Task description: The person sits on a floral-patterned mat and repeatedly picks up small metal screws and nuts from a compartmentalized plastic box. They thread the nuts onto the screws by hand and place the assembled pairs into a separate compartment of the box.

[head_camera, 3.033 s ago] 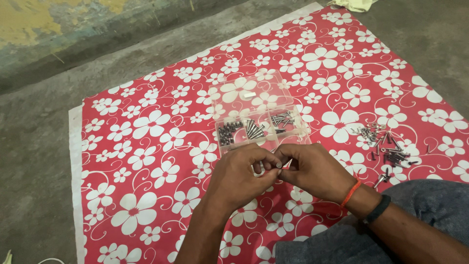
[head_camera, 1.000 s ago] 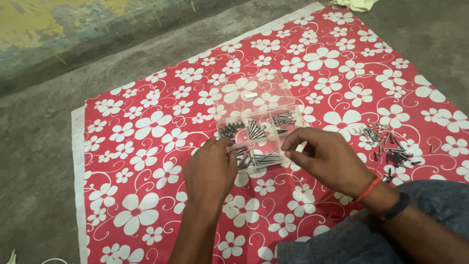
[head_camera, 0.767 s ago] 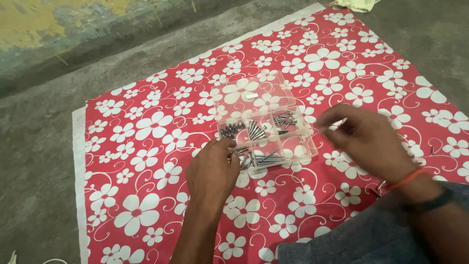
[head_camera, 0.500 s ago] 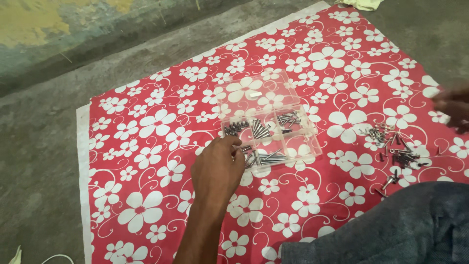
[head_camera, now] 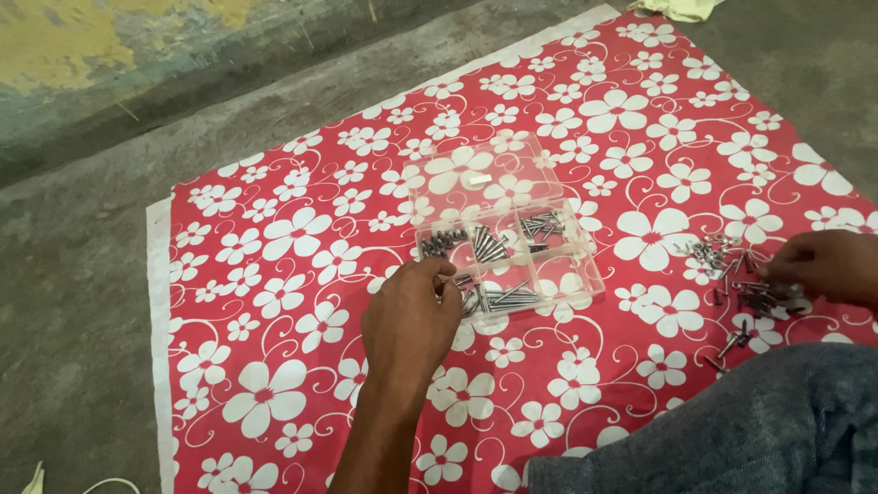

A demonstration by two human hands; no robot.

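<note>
A clear plastic compartment box [head_camera: 572, 274] lies open on a red cloth with white flowers [head_camera: 302, 247]. Several of its cells hold metal screws [head_camera: 489, 245]. My left hand [head_camera: 412, 320] rests at the box's near left corner, fingertips curled against the edge; whether it holds anything is hidden. My right hand [head_camera: 828, 267] is down at the right, fingers bent over a loose pile of screws and small metal parts [head_camera: 741, 279] on the cloth. Whether it pinches one I cannot tell.
The cloth lies on a bare grey concrete floor [head_camera: 73, 302], with a stained wall base at the top left. My knee in grey trousers [head_camera: 732, 421] fills the bottom right corner. A pale rag [head_camera: 681, 7] lies at the cloth's far corner.
My hands, together in front of the box at first, have parted. The right hand swung right and came down on the loose screw pile. The left hand stayed at the box's corner.
</note>
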